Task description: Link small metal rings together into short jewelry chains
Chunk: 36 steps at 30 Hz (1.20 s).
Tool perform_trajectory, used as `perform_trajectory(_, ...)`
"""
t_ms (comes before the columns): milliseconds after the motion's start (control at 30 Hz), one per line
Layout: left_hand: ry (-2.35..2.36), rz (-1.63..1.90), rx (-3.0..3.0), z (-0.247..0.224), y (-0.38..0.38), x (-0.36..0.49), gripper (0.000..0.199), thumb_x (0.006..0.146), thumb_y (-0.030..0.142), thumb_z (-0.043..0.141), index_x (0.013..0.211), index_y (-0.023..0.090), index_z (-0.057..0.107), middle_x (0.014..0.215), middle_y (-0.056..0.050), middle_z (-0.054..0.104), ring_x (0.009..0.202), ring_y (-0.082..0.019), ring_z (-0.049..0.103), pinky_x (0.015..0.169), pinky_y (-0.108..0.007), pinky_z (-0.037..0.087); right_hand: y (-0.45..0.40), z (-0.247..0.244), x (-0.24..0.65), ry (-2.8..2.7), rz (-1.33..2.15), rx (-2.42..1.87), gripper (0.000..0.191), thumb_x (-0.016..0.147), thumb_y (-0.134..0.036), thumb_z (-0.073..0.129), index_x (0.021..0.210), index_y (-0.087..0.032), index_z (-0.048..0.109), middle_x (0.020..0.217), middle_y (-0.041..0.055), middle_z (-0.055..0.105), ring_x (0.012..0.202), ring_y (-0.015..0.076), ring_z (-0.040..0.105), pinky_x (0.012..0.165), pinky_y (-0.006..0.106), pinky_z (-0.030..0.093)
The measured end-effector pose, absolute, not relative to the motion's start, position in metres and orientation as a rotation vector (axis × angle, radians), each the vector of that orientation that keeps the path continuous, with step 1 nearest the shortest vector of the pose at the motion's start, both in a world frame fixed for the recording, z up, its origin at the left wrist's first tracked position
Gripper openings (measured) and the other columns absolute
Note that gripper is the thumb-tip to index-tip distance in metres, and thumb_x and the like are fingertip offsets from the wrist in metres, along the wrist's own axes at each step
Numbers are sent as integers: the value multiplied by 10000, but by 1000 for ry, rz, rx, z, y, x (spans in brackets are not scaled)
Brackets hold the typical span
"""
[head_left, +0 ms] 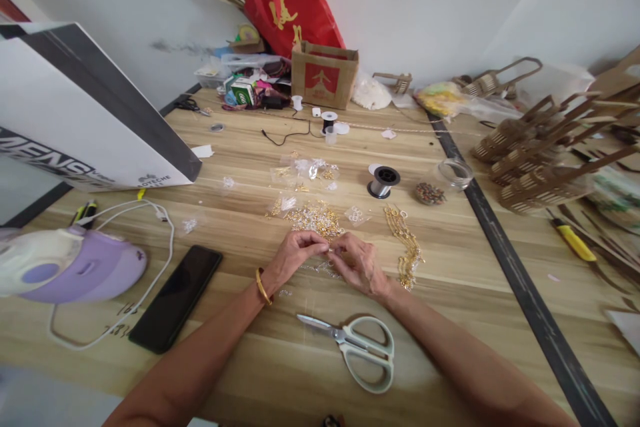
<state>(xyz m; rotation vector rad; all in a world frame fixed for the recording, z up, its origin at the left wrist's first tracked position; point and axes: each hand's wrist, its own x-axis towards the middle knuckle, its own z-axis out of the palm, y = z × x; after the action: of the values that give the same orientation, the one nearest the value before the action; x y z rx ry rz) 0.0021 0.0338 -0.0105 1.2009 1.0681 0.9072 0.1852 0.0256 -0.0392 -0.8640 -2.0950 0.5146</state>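
Observation:
My left hand (296,255) and my right hand (359,263) meet over the middle of the wooden table, fingertips pinched close together. Between them is something tiny, too small to make out. A silver chain (323,269) lies partly under the hands. Just beyond the fingers spreads a heap of small gold and silver beads and findings (317,218). To the right of my right hand rest several gold chains (406,247). White-handled scissors (355,347) lie between my forearms, blades pointing left.
A black phone (176,298) and a purple device (95,263) with a white cable are at left, near a large box (90,113). Behind the heap stand a wire spool (384,181) and a tipped jar of beads (431,193). Woven baskets (535,160) crowd the right.

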Motion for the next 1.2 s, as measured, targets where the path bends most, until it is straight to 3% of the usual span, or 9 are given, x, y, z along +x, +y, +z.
perform_trajectory(333, 1078, 927, 1214, -9, 34, 1, 223, 670, 345, 736, 703, 131, 683, 675, -19, 661, 664, -137, 575, 674, -240, 457, 24, -36, 185, -2105, 516, -855, 52, 869, -247, 546, 900, -207, 530, 770, 42, 590, 684, 165, 565, 626, 286, 464)
perform_trajectory(567, 976, 986, 1127, -5, 33, -3, 180, 688, 302, 718, 699, 130, 664, 670, -14, 653, 681, -134, 582, 728, -255, 455, 23, -24, 190, -1979, 720, -827, 275, 910, -417, 426, 759, -200, 501, 682, 26, 529, 631, 162, 520, 597, 300, 439)
perform_trajectory(667, 947, 990, 1151, -2, 32, -3, 173, 703, 299, 705, 687, 132, 664, 686, -23, 655, 699, -140, 581, 730, -257, 451, 26, -19, 191, -1859, 842, -888, 332, 934, -445, 379, 808, -195, 556, 727, 40, 569, 679, 167, 550, 641, 312, 461)
perform_trajectory(833, 953, 1000, 1221, 4, 30, -4, 178, 715, 307, 694, 703, 133, 660, 708, -28, 650, 711, -146, 573, 724, -263, 447, 28, -2, 190, -1746, 1132, -1004, 303, 880, -450, 510, 959, -186, 634, 893, 64, 660, 824, 188, 616, 677, 298, 495)
perform_trajectory(1067, 968, 1026, 1365, 15, 28, -3, 169, 737, 300, 679, 733, 131, 669, 742, -31, 643, 724, -145, 569, 700, -248, 446, 26, 13, 187, -1638, 1519, -961, 281, 787, -418, 648, 917, -170, 629, 723, 18, 655, 509, 87, 515, 448, 203, 407)
perform_trajectory(1200, 980, 1042, 1469, 19, 28, 1, 142, 749, 269, 670, 726, 128, 673, 725, -33, 641, 711, -141, 569, 697, -246, 449, 29, 17, 191, -1684, 1483, -985, 227, 805, -387, 634, 796, -160, 629, 597, -20, 578, 476, 75, 476, 446, 199, 396)
